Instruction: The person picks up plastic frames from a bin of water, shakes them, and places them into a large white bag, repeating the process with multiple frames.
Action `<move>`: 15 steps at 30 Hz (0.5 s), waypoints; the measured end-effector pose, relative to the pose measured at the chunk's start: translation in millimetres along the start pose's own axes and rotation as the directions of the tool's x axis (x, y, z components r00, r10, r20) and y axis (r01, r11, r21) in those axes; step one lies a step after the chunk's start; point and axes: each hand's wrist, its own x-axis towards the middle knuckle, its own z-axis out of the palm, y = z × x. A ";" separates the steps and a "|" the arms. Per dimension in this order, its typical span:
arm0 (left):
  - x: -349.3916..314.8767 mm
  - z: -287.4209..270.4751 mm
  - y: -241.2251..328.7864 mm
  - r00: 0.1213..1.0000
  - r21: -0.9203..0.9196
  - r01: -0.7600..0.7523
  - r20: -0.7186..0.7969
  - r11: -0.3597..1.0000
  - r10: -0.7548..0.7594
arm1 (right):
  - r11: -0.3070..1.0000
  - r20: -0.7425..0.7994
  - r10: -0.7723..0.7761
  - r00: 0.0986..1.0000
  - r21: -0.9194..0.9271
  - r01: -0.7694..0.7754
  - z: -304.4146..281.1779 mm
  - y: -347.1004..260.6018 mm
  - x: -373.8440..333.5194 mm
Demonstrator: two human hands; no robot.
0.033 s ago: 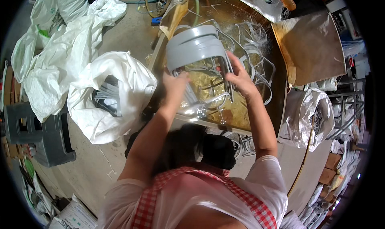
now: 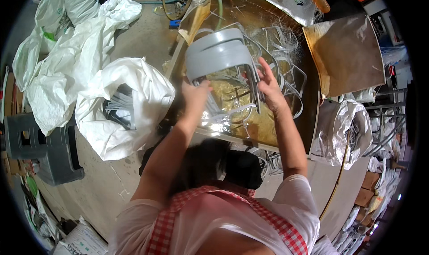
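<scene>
Both hands grip the grey plastic piece (image 2: 219, 54) — left hand (image 2: 195, 94) under its near edge, right hand (image 2: 268, 87) closed on its side — lifted over the murky tub (image 2: 313, 116). It looks mid-rinse; the next move wants a steady hold against dripping

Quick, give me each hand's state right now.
Left hand: closed on the grey plastic stack, lower left edge.
Right hand: gripping its right side.
</scene>
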 end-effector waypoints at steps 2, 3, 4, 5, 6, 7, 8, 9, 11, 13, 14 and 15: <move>-8.2 9.4 1.0 0.995 0.002 -0.099 -0.009 0.995 0.099 | 0.971 -0.176 -0.048 0.983 0.224 0.087 -7.2 25.5 -6.9; -10.9 11.7 0.8 0.989 0.005 -0.145 -0.015 0.989 0.145 | 0.934 -0.265 -0.052 0.963 0.327 0.141 -10.0 37.8 -10.8; -5.2 7.3 -5.8 0.959 0.102 -0.278 -0.020 0.955 0.282 | 0.939 -0.397 -0.030 0.917 0.303 0.162 -5.0 41.7 -10.4; -0.5 2.9 -12.1 0.947 0.099 -0.303 -0.082 0.948 0.311 | 0.920 -0.699 -0.076 0.711 0.227 0.321 5.8 46.7 -15.0; 0.0 4.9 -11.5 0.933 0.095 -0.323 -0.135 0.941 0.334 | 0.923 -0.727 -0.094 0.680 0.192 0.333 13.3 52.3 -19.8; -1.2 8.7 -9.3 0.917 0.088 -0.343 -0.186 0.935 0.354 | 0.926 -0.755 -0.115 0.645 0.153 0.344 18.5 58.3 -23.8; -3.5 11.8 -6.5 0.941 0.029 -0.286 -0.181 0.958 0.286 | 0.943 -0.698 -0.108 0.708 0.153 0.295 23.0 73.2 -25.0; -7.9 15.5 -4.4 0.962 -0.029 -0.222 -0.168 0.975 0.215 | 0.959 -0.640 -0.096 0.762 0.146 0.244 26.4 87.8 -25.6; -17.4 22.1 -4.7 0.991 -0.105 -0.087 -0.111 0.991 0.075 | 0.924 -0.593 -0.015 0.805 0.300 0.238 29.1 105.9 -19.8; -24.9 20.2 -7.7 0.997 -0.112 0.042 -0.062 0.993 -0.050 | 0.876 -0.435 -0.105 0.894 0.385 0.290 40.9 70.2 -7.8; -22.0 18.2 -7.6 0.989 -0.121 0.131 -0.059 0.984 -0.138 | 0.888 -0.354 -0.109 0.929 0.386 0.251 33.5 74.5 -1.9; -18.6 16.6 -11.8 0.981 -0.187 0.176 -0.049 0.966 -0.188 | 0.905 -0.273 -0.118 0.955 0.367 0.217 22.9 74.4 3.0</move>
